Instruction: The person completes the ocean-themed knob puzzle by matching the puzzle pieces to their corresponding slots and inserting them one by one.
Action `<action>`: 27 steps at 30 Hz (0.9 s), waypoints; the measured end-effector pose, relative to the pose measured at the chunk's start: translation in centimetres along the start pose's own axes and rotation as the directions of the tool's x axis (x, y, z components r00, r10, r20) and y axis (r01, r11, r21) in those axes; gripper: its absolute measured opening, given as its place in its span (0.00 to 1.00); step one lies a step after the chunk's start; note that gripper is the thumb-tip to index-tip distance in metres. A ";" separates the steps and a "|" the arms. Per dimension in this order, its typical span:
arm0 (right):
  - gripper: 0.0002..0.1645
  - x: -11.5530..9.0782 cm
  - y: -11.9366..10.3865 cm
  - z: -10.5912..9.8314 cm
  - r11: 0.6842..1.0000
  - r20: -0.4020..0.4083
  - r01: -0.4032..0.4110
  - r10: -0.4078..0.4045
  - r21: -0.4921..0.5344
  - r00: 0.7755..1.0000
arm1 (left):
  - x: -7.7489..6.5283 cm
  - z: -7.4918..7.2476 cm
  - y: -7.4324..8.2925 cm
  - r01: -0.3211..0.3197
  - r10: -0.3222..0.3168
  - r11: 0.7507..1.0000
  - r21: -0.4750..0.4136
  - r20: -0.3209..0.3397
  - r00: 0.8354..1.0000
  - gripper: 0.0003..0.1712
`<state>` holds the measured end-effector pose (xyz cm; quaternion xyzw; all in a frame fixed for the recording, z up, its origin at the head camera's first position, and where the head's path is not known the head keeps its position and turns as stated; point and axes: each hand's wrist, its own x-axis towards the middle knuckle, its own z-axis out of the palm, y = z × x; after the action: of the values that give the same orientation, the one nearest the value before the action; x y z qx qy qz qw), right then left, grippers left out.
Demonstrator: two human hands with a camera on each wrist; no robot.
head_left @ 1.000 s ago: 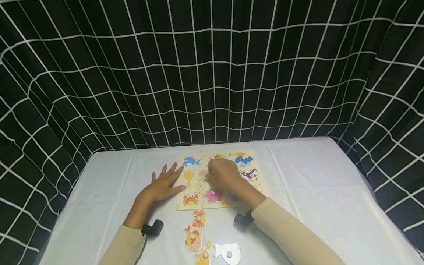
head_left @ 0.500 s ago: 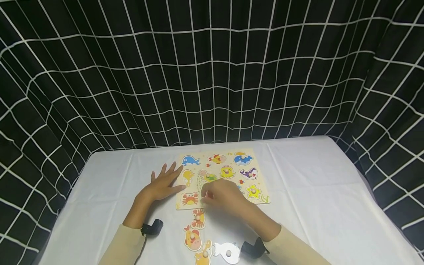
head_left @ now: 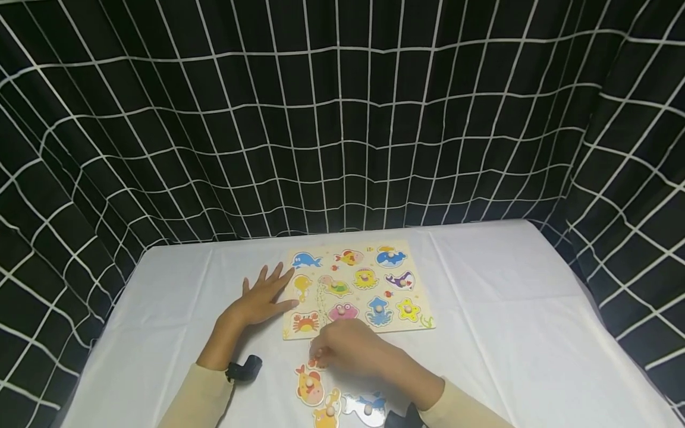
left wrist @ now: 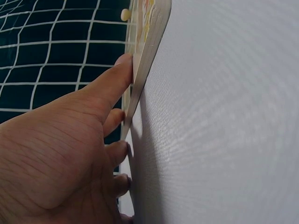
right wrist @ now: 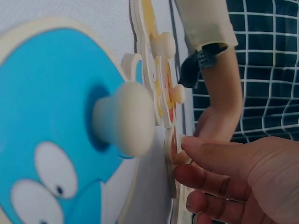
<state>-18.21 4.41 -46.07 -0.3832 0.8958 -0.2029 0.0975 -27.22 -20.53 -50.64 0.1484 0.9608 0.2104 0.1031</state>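
Black curtain point(head_left: 353, 122) with a white grid hangs in folds from nine o'clock through twelve to three, around a white-draped tabletop point(head_left: 497, 315) creased faintly at three.

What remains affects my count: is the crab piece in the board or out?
Out: the crab piece is at the right hand, off the board; the printed crab has no knob.

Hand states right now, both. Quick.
Left hand: open, fingers spread, thumb against the edge of the puzzle board.
Right hand: closed, thumb and finger around the knob of the crab piece; grip firmness unclear.
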 end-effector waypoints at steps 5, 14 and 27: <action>0.08 -0.1 -0.1 0.3 1.000 0.003 -0.022 0.022 -0.012 1.000 | -0.2 0.0 0.2 -0.002 0.002 1.000 -0.003 -0.003 1.000 0.47; 0.07 -0.2 0.2 0.5 0.999 -0.039 0.002 -0.004 -0.053 0.999 | -0.2 -0.2 0.4 -0.009 0.009 1.000 -0.008 0.003 1.000 0.47; 0.08 0.2 0.6 0.9 0.997 -0.057 -0.003 -0.001 -0.078 0.998 | -0.4 -0.4 0.8 -0.003 0.003 1.000 -0.012 0.000 1.000 0.47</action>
<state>-18.44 4.37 -47.10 -0.3801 0.9057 -0.1786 0.0568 -26.78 -20.16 -49.86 0.1494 0.9592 0.2164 0.1039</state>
